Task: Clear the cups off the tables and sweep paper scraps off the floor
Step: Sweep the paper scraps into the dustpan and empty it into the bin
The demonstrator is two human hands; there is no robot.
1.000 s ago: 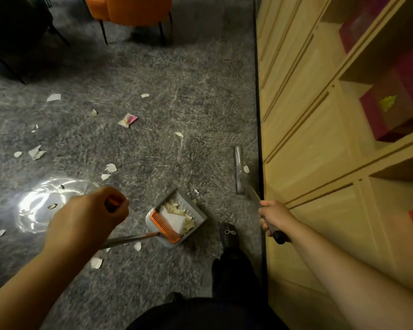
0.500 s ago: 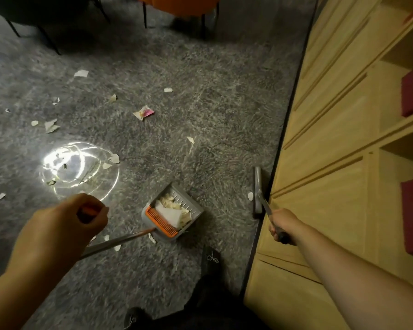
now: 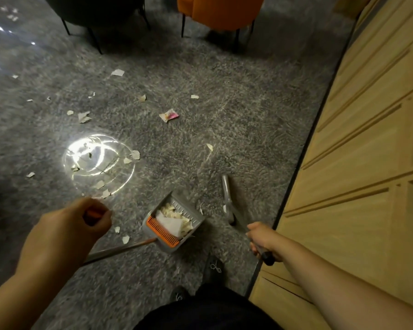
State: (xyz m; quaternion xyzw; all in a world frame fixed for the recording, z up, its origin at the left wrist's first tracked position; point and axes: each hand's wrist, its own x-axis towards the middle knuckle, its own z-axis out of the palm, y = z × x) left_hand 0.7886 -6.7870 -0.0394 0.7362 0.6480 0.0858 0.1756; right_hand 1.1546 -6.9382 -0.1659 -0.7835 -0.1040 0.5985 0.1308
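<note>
Your left hand (image 3: 81, 225) grips the orange end of a long metal handle that runs down to a grey dustpan (image 3: 174, 222) resting on the grey carpet (image 3: 236, 115). The pan has an orange comb along its near edge and already holds a heap of pale paper pieces with one larger white sheet on top. Your right hand (image 3: 262, 239) is closed around the dark grip of a broom (image 3: 227, 198), whose grey head lies on the carpet just right of the dustpan, close to the foot of the wooden cabinets (image 3: 355, 163) along the right side.

Paper scraps (image 3: 84, 116) are still scattered over the floor ahead of you — small white and cream bits to the left and centre, several lying in and beside a bright round patch of light (image 3: 98, 163). A larger pink-and-white scrap (image 3: 169, 115) lies near the middle of the carpet, well apart from the pan, and a few bits sit just left of the dustpan near its handle. One small piece rests against the broom head.

At the top of the frame stand an orange chair (image 3: 219, 10) and a dark chair (image 3: 93, 10) on thin black legs. Your dark shoe (image 3: 214, 265) shows just below the dustpan — no cups can be made out here.
</note>
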